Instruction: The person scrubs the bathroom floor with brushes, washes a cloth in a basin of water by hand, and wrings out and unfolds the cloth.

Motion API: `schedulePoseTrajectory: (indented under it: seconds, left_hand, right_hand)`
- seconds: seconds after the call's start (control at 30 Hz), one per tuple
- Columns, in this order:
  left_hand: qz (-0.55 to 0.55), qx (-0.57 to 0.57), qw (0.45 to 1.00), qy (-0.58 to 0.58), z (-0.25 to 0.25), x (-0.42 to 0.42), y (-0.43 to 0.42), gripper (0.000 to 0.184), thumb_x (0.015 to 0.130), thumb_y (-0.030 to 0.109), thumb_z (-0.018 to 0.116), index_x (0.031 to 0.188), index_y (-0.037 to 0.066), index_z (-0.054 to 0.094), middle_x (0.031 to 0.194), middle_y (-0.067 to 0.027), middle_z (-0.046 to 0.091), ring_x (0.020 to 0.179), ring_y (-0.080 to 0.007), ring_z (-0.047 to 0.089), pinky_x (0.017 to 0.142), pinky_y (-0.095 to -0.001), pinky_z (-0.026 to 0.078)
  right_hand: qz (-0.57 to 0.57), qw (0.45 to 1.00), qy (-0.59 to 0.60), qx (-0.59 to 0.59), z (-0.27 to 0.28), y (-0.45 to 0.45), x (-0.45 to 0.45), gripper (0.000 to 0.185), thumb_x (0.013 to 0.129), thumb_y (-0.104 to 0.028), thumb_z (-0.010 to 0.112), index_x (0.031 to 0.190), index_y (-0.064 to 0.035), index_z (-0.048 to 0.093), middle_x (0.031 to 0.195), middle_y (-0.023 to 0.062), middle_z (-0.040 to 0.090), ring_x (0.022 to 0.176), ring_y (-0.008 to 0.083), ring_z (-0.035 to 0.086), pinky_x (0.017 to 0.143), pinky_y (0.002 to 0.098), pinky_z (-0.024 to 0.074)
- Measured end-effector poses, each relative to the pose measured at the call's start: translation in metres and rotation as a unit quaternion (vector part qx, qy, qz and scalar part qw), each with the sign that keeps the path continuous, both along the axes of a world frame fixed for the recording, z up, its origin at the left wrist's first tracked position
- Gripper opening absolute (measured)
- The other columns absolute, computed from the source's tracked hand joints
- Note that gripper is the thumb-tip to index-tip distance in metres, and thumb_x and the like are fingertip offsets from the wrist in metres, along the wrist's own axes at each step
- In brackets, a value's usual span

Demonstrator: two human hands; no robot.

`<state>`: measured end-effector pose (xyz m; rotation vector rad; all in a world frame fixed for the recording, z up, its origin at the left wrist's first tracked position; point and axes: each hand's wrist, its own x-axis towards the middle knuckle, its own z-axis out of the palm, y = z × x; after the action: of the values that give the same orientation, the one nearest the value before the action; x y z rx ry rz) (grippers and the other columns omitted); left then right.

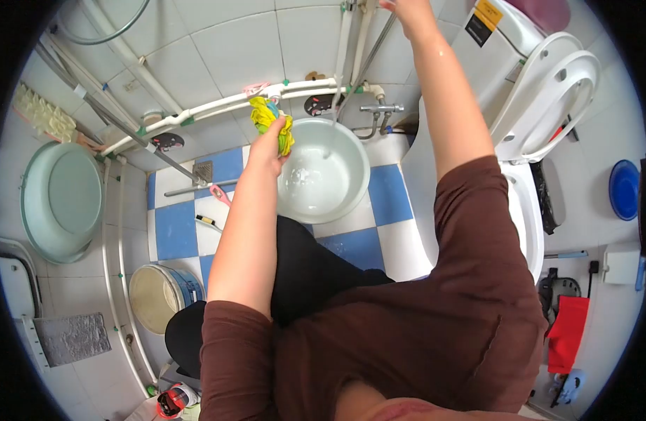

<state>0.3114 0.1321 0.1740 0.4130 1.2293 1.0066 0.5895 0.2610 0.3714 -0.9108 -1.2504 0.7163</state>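
Here, the left hand point(268, 145) grips 1 yellow cloth point(263, 118) by 1 basin point(354, 163); right hand point(411, 12), cropped, unclear

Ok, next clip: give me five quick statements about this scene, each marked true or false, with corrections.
1. The left hand holds a yellow cloth. True.
2. The right hand is down inside the basin. False: it is at the top edge of the picture, away from the basin.
3. The toilet lid is raised. True.
4. The floor tiles are all white. False: they are blue and white.
5. A bucket stands left of the basin in the picture. True.
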Motion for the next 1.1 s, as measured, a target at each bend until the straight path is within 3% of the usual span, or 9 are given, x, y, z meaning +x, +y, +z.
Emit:
schedulePoseTrajectory:
  seconds: [0.13,0.2,0.3,0.47,0.6,0.7,0.8,0.9,1.1]
  left_hand:
    - [-0.015,0.001,0.998,0.068,0.001,0.008,-0.003,0.041,0.072,0.038,0.070,0.100,0.013,0.055,0.086,-0.0018,0.059,0.071,-0.0149,0.055,0.063,-0.0317,0.042]
    - [-0.028,0.004,0.997,0.075,0.004,0.008,-0.002,0.042,0.072,0.037,0.070,0.101,0.011,0.055,0.086,-0.0024,0.059,0.070,-0.0146,0.055,0.060,-0.0316,0.042]
    - [-0.042,0.023,0.994,0.094,0.008,0.010,-0.005,0.043,0.072,0.037,0.070,0.100,0.009,0.055,0.084,-0.0031,0.059,0.068,-0.0140,0.054,0.057,-0.0303,0.041]
    - [-0.040,0.025,0.992,0.119,0.004,0.010,0.002,0.041,0.072,0.039,0.070,0.096,0.009,0.056,0.081,-0.0034,0.059,0.064,-0.0139,0.053,0.052,-0.0286,0.039]
    - [-0.040,0.028,0.991,0.124,0.005,0.009,0.001,0.040,0.073,0.041,0.069,0.092,0.008,0.057,0.075,-0.0031,0.058,0.059,-0.0135,0.052,0.049,-0.0287,0.037]
    - [-0.042,0.020,0.992,0.120,0.006,0.009,0.001,0.040,0.073,0.042,0.068,0.091,0.008,0.057,0.074,-0.0031,0.057,0.058,-0.0134,0.051,0.048,-0.0285,0.036]
    - [-0.067,0.027,0.991,0.115,0.006,0.005,0.000,0.041,0.073,0.044,0.068,0.090,0.009,0.057,0.075,-0.0036,0.058,0.059,-0.0132,0.052,0.048,-0.0282,0.037]
    - [-0.063,0.016,0.990,0.125,0.009,0.006,-0.001,0.038,0.073,0.039,0.069,0.092,0.008,0.057,0.078,-0.0044,0.059,0.062,-0.0132,0.053,0.049,-0.0280,0.038]
    - [-0.141,0.072,0.974,0.164,0.012,0.010,-0.003,0.037,0.071,0.025,0.069,0.099,0.003,0.057,0.081,-0.0056,0.060,0.067,-0.0150,0.056,0.056,-0.0281,0.043]
  right_hand:
    - [-0.032,0.993,-0.077,-0.087,-0.073,-0.047,0.001,0.037,0.088,-0.031,0.050,0.112,-0.0029,0.050,0.101,0.0066,0.057,0.095,0.0155,0.053,0.081,0.0316,0.0436]
    - [0.033,0.988,-0.065,-0.134,-0.132,-0.080,-0.016,0.027,0.090,-0.028,0.047,0.093,-0.0029,0.055,0.080,0.0012,0.061,0.069,0.0094,0.055,0.060,0.0249,0.0444]
    - [0.077,0.946,-0.129,-0.286,-0.237,-0.130,-0.036,0.035,0.089,-0.036,0.048,0.103,-0.0056,0.059,0.091,0.0052,0.062,0.082,0.0134,0.057,0.071,0.0283,0.0468]
    - [0.050,0.783,-0.500,-0.367,-0.406,-0.206,-0.052,0.042,0.082,-0.042,0.053,0.113,-0.0132,0.057,0.112,0.0124,0.057,0.113,0.0274,0.047,0.093,0.0443,0.0358]
    - [0.042,0.730,-0.636,-0.246,-0.420,-0.255,-0.077,0.043,0.078,-0.051,0.053,0.107,-0.0200,0.063,0.117,0.0099,0.054,0.129,0.0285,0.026,0.103,0.0527,0.0147]
    - [0.098,0.646,-0.685,-0.321,-0.404,-0.246,-0.073,0.043,0.078,-0.052,0.054,0.105,-0.0204,0.064,0.120,0.0086,0.052,0.128,0.0286,0.027,0.103,0.0516,0.0157]
    - [0.067,0.672,-0.660,-0.329,-0.393,-0.244,-0.057,0.045,0.077,-0.053,0.055,0.105,-0.0192,0.064,0.117,0.0081,0.055,0.129,0.0274,0.026,0.104,0.0526,0.0140]
    - [0.012,0.625,-0.701,-0.344,-0.384,-0.235,-0.056,0.041,0.078,-0.047,0.057,0.103,-0.0151,0.064,0.109,0.0074,0.059,0.123,0.0262,0.037,0.101,0.0498,0.0234]
    - [0.117,0.931,-0.209,-0.275,-0.334,-0.180,-0.076,0.034,0.087,-0.034,0.051,0.108,-0.0079,0.058,0.109,0.0054,0.057,0.098,0.0195,0.056,0.082,0.0331,0.0453]
